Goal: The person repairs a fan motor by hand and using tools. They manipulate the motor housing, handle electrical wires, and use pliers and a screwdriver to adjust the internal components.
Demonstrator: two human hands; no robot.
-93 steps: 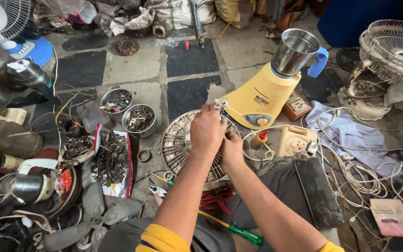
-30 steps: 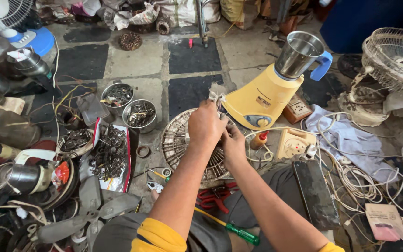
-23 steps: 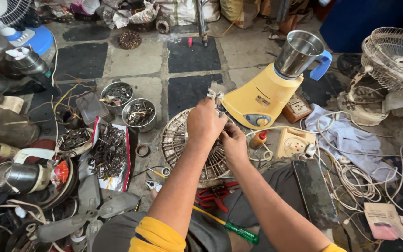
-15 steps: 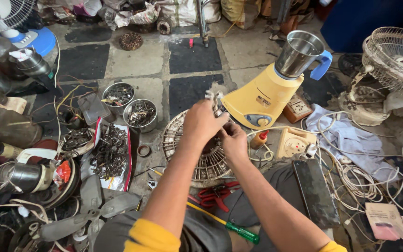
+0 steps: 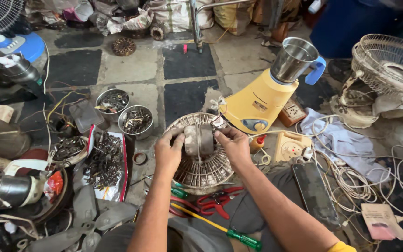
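Nearest the wearer, a green-handled screwdriver (image 5: 232, 233) and red pliers (image 5: 213, 203) lie below the fan guard (image 5: 201, 170). At its centre sits the fan motor (image 5: 198, 140), clasped by the left hand (image 5: 169, 151) and right hand (image 5: 233, 145). It looks heavy, rigid, best gripped by its sides. Beyond stands a yellow mixer grinder (image 5: 262, 100).

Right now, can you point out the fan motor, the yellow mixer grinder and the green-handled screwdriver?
fan motor (image 5: 198, 140), head view, middle of its grey casing.
yellow mixer grinder (image 5: 257, 100), head view, its yellow base.
green-handled screwdriver (image 5: 244, 239), head view, its green handle.

motor (image 5: 198, 139) on grille (image 5: 201, 170), mixer (image 5: 269, 93) behind
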